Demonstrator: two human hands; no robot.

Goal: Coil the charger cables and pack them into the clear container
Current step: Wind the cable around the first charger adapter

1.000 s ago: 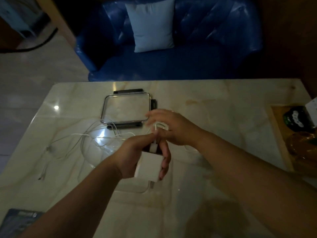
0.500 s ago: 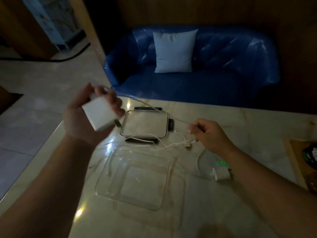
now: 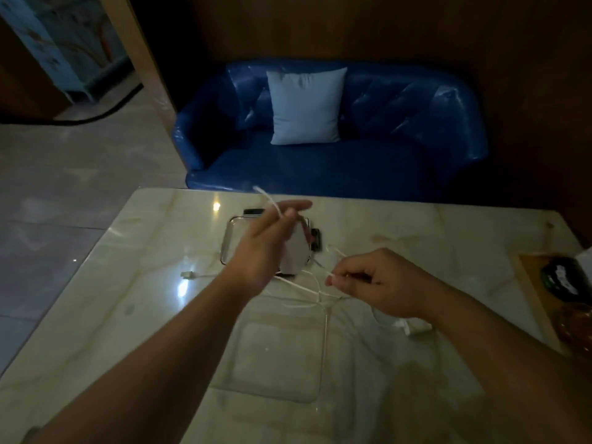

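My left hand [image 3: 266, 245] holds a white charger block [image 3: 294, 251] above the table, with its thin white cable [image 3: 272, 201] running up over my fingers. My right hand [image 3: 371, 283] pinches the same cable [image 3: 307, 288] lower down, and loose loops hang between the hands onto the table. The clear container [image 3: 324, 347] lies open on the table below my hands, with nothing in it. Its lid [image 3: 226, 241], clear with black clips, lies flat behind my left hand. A cable plug end [image 3: 187, 274] rests on the table to the left. A second white adapter [image 3: 415, 326] lies partly hidden under my right wrist.
The pale marble table [image 3: 144, 315] has its left edge close to the plug. A wooden tray [image 3: 528, 283] with a dark object stands at the right edge. A blue sofa [image 3: 400, 149] with a pale cushion sits beyond the table.
My left hand has carried the charger block from the upper left down toward the middle, over the lid. My right hand stays on the cable, which now hangs slack in loops.
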